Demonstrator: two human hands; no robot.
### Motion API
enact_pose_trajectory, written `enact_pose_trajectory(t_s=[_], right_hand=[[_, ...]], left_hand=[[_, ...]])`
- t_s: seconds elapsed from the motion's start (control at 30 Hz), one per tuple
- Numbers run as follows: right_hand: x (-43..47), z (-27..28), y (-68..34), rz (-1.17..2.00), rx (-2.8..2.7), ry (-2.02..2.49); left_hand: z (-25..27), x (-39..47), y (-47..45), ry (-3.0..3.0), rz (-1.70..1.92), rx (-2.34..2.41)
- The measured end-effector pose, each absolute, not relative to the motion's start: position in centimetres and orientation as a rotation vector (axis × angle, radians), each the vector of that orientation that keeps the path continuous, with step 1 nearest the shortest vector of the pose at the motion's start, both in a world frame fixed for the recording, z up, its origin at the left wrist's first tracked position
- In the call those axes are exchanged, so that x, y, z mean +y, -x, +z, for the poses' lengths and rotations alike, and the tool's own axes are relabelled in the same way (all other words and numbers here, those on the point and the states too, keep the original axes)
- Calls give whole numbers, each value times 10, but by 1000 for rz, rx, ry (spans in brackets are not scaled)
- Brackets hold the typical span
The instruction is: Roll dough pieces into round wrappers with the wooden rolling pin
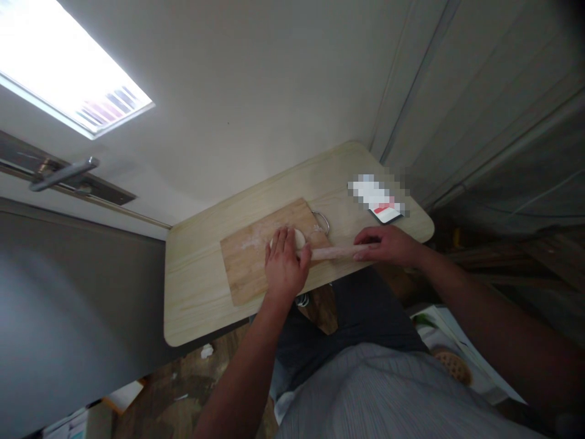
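Head view: round of dough [299, 239] sits on the right part of the cutting board [249, 256], mostly under the left hand [286, 262]. Board lies mid-desk [196, 292], close to the near edge, metal handle [325, 222] at far right.

Risks, my read: pin's near the desk's near edge, so a pull toward the body could carry it off. Board could creep the same way if nothing grips it underneath; can't see the underside. Uneven push from one side could leave the dough lopsided. Phone [387, 210] is just beyond the right hand [388, 244]; a far swing could knock it.

Pose: left hand open, palm down, fingers over the dough, thumb at the left end of the rolling pin [331, 252]; can't tell how hard it presses. Right hand has fingers closed round the pin's right end, forearm coming in from near right.
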State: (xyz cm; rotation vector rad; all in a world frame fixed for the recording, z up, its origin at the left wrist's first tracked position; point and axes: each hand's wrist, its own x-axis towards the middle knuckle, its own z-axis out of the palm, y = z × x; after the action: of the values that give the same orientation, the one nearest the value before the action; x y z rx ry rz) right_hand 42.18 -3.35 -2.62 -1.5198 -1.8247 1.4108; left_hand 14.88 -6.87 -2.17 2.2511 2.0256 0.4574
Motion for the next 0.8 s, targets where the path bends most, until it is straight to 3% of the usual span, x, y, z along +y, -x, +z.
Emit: enact_pose_trajectory(t_s=[0.2,0.57,0.8], right_hand=[[-30,-24,-426,1334,-1855,1583],[-24,-26,-435,1448,-1621,1608],[-24,-24,-432,1431,-1617,1610]], left_hand=[[-27,-71,-141,-2212,562,1962],[-29,-96,-125,-2106,546,2259],[-14,-79,-94,-2169,451,1982]])
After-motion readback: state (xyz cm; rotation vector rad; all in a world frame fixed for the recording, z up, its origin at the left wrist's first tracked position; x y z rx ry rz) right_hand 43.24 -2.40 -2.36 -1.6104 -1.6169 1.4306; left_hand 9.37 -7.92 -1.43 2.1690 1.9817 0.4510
